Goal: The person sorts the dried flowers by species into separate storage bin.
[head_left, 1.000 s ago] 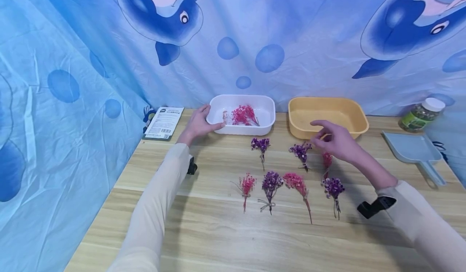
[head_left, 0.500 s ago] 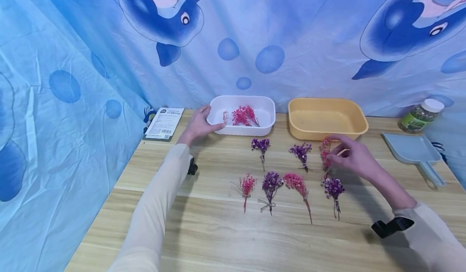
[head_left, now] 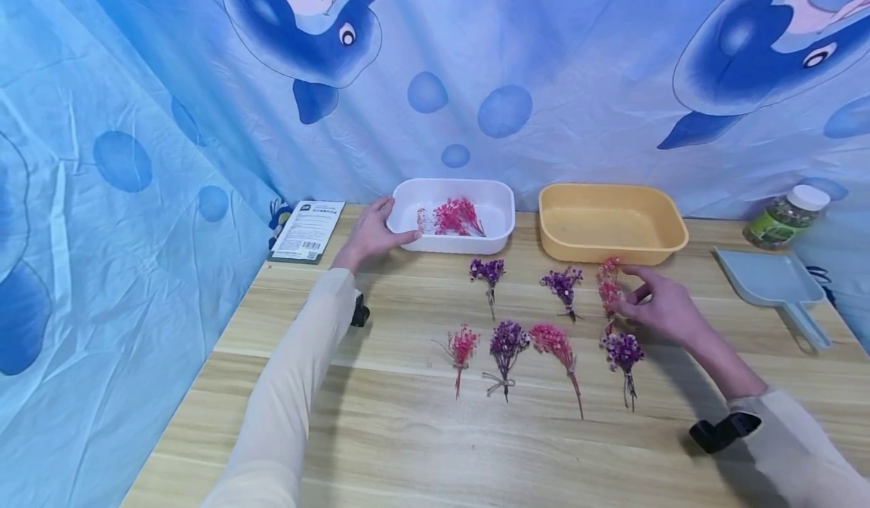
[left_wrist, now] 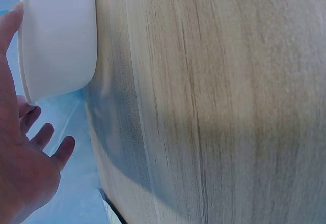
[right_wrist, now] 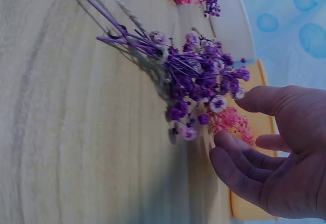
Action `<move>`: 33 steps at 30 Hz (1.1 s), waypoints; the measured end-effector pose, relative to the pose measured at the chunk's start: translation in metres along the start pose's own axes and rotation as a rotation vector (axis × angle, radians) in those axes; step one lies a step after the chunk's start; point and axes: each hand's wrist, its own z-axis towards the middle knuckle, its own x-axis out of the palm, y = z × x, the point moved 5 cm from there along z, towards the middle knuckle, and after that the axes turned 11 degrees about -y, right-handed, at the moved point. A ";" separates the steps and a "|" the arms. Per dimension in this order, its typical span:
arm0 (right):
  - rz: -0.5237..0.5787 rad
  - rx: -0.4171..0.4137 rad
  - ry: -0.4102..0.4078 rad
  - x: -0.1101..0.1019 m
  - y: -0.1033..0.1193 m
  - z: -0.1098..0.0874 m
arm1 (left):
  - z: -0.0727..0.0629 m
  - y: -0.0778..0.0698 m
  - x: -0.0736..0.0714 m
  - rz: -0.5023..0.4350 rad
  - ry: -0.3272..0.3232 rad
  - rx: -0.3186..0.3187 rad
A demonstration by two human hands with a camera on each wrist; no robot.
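My left hand (head_left: 372, 235) holds the left end of a white plastic basin (head_left: 453, 244), with its thumb on the front rim. Other fingers of that hand hang loose in the left wrist view. Inside the basin lies a pink dried flower bunch (head_left: 457, 216). My right hand (head_left: 655, 306) reaches beside another pink dried flower bunch (head_left: 608, 285), thumb and fingers spread apart around its blossoms. Just below is a purple dried flower bunch (head_left: 623, 353), which partly blocks the pink one in the right wrist view (right_wrist: 196, 76). Whether the right fingertips touch the blossoms I cannot tell.
Several purple and pink bunches, among them a purple bunch (head_left: 508, 346) and a pink bunch (head_left: 556, 342), lie on the wooden table (head_left: 435, 447). A yellow basin (head_left: 612, 254), dustpan (head_left: 771, 275), jar (head_left: 787, 216) and packet (head_left: 308, 229) stand along the back, before a blue curtain.
My right hand has moved right from beside the upper purple bunch to the pink bunch, and its thumb and fingers have spread. The left hand has stayed on the white basin.
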 end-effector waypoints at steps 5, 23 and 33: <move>-0.019 0.047 0.045 0.009 -0.003 0.002 | 0.000 0.001 0.000 0.003 0.002 -0.007; -0.026 0.089 0.043 0.021 -0.004 0.003 | -0.001 0.000 0.000 -0.009 0.002 -0.017; 0.004 0.068 0.045 0.021 -0.004 0.001 | -0.001 0.000 0.000 -0.003 0.004 -0.015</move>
